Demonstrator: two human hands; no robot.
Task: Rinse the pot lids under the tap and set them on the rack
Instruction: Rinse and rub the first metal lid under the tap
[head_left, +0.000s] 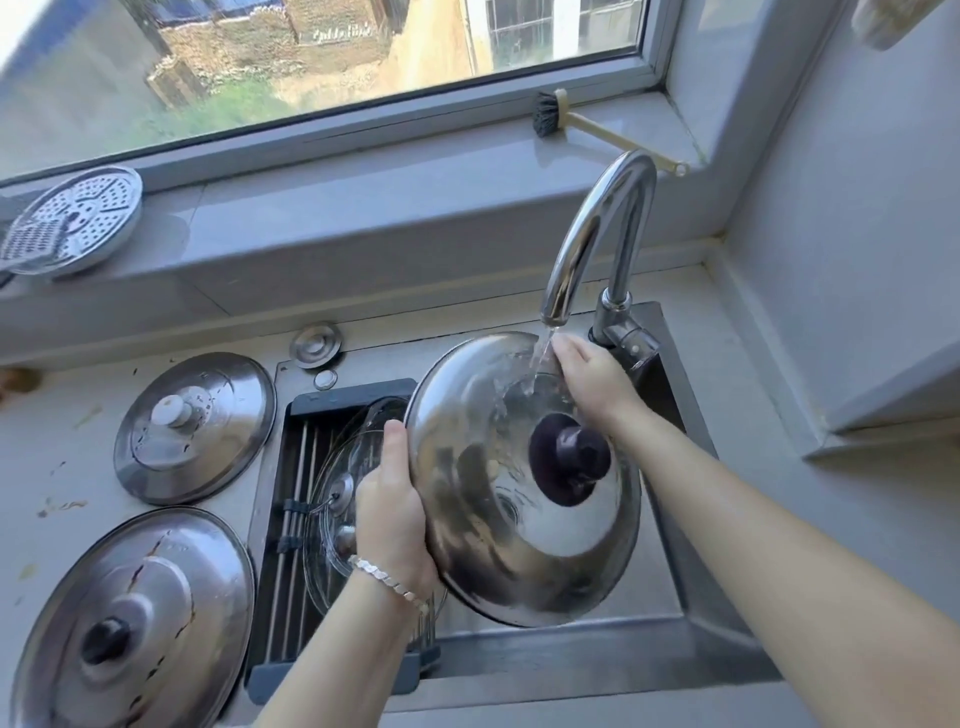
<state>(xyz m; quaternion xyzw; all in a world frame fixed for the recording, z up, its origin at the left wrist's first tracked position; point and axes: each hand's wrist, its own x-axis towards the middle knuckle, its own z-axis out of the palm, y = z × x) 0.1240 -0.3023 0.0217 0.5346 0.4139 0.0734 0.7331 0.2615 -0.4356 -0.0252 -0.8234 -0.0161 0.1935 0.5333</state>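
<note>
Head view, looking down at a kitchen sink (571, 654). Both hands hold a domed steel lid (493, 519) with a dark knob (569, 460), tilted over the basin beneath the tap (597, 234). A stream of water (540, 358) hits its upper surface. The left hand (392, 512) has its grip closed on the lid's left rim. The right hand (587, 379) curls its grip over the top rim, beside the stream. Just left, a glass lid (332, 519) lies on the rack (306, 452) set across the sink. On the counter (52, 457) at left rest a white-knobbed steel lid (195, 428) and a black-knobbed steel lid (132, 623). A brush (550, 114) lies on the windowsill (363, 208).
</note>
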